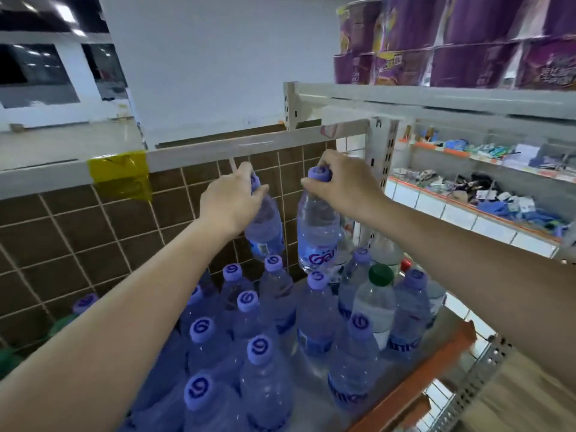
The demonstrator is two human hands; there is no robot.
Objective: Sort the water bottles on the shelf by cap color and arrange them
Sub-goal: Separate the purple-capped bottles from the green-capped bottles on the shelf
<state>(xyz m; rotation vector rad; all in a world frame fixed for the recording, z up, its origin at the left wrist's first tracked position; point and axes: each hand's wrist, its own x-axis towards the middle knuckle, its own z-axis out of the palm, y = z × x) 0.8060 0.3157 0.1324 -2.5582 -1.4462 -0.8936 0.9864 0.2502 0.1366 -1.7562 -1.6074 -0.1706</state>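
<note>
My left hand (232, 202) grips a purple-capped water bottle (265, 227) by its neck, lifted above the shelf. My right hand (341, 185) holds a second purple-capped bottle (316, 232) by its cap, also in the air, just to the right of the first. Below them several purple-capped bottles (247, 302) stand packed on the metal shelf (314, 397). A green-capped bottle (380, 275) stands among purple ones on the right side. A red cap (405, 265) shows behind it. More green caps (9, 357) sit at the far left, partly hidden by my left arm.
A brown tiled wire-grid panel (93, 232) backs the shelf on the left. An orange shelf edge (436, 366) runs along the front right. Purple packages (452, 42) stack on the upper shelf. Small goods fill the shelves at right (498, 188).
</note>
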